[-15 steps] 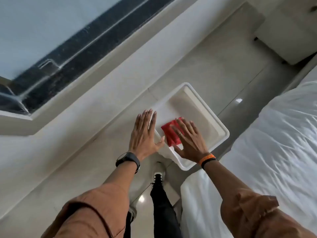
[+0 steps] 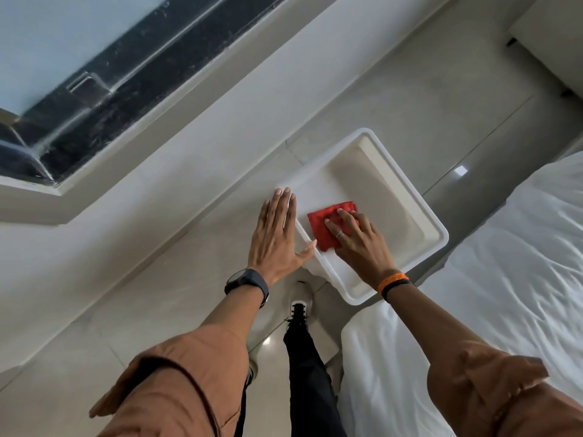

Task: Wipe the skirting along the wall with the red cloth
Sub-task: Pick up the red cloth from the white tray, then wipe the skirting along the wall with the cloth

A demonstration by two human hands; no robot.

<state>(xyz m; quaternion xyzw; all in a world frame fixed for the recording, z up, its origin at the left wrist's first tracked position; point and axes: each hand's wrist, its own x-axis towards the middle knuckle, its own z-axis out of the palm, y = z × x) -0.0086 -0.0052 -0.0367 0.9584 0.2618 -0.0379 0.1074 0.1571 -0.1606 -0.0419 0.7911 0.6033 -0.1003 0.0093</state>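
One white shoe (image 2: 301, 299) stands on the floor (image 2: 410, 99) at the near edge. Beyond it, one white tray (image 2: 438, 238) sits by the bed (image 2: 520, 279). The left hand (image 2: 276, 238) is spread flat, fingers straight, thumb touching the tray's near-left rim, gripping nothing. The right hand (image 2: 359, 239) lies inside the tray, fingers curled loosely on the one red cloth (image 2: 321, 227). The folded cloth runs lengthwise toward the tray's far-right corner. Since half a second ago, the cloth lies flatter and the left fingers have closed together.
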